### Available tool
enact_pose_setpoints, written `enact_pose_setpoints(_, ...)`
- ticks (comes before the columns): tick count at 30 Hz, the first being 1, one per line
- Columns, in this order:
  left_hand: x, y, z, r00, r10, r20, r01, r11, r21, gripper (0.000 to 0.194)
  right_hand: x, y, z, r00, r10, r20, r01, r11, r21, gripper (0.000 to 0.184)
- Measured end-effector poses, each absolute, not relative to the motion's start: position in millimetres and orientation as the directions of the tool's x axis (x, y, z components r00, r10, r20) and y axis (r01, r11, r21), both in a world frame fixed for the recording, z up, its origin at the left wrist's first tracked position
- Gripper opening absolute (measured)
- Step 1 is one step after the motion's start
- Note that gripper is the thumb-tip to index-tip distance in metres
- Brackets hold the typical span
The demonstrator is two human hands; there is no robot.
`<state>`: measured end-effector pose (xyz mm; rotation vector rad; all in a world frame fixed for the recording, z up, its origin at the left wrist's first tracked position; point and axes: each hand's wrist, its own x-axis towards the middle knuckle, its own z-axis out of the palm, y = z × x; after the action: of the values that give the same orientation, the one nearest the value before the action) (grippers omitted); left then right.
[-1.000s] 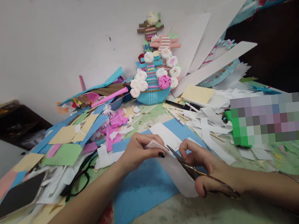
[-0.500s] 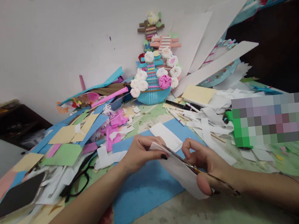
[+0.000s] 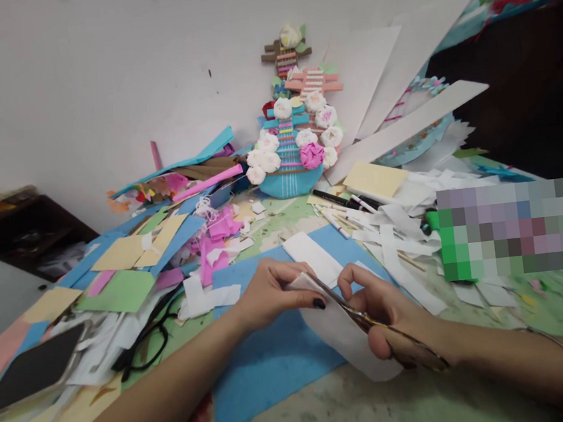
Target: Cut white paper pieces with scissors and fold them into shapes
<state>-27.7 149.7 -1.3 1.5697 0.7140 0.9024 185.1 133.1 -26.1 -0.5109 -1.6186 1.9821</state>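
Note:
Between thumb and fingers, my left hand [image 3: 274,292] pinches the upper end of a white paper piece [image 3: 342,339], which hangs down toward the right. My right hand [image 3: 376,302] is closed around a pair of scissors [image 3: 355,315], its finger loops at the lower right. The blades point up and left along the paper's edge, their tips close to my left fingers. Beneath both hands lies a blue sheet [image 3: 268,367]. A folded white paper [image 3: 311,256] rests on that sheet just behind my hands.
Paper instruments with crumpled flowers [image 3: 290,170] lean on the wall. White strips [image 3: 395,266] and markers [image 3: 336,222] lie to the right. On the left are coloured paper pieces [image 3: 119,292], black glasses [image 3: 150,349] and a dark tablet-like device [image 3: 34,371].
The scissors' blades have come closer together along the paper. The white paper's lower end has swung slightly right, showing a rounder edge. My left hand has shifted a little to the right.

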Motion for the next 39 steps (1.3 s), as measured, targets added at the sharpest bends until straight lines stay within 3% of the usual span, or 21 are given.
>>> enact_pose_setpoints(12,-23,147,-5,0.526,0.840,0.133,-0.090,-0.101,0.991,0.001,183,133,-34,-0.767,0.638,0.061,-0.290,-0.260,-0.921,0.067)
enact_pose_setpoints(28,-23,146,-8,0.532,0.839,0.116,-0.104,-0.071,0.992,0.003,180,132,-33,-0.741,0.671,-0.033,-0.224,-0.294,-0.929,0.073)
enact_pose_setpoints(32,-27,150,-9,0.503,0.864,0.029,-0.082,0.014,0.997,0.011,180,132,-30,-0.709,0.704,-0.040,-0.205,-0.260,-0.944,0.073)
enact_pose_setpoints(35,-46,163,-3,0.478,0.872,-0.103,0.001,0.117,0.993,0.022,182,135,-28,-0.631,0.776,0.013,-0.236,-0.177,-0.955,0.071)
enact_pose_setpoints(39,-88,190,5,0.420,0.877,-0.233,0.346,0.082,0.934,0.029,184,143,-25,-0.509,0.855,0.100,-0.255,-0.039,-0.966,0.060)
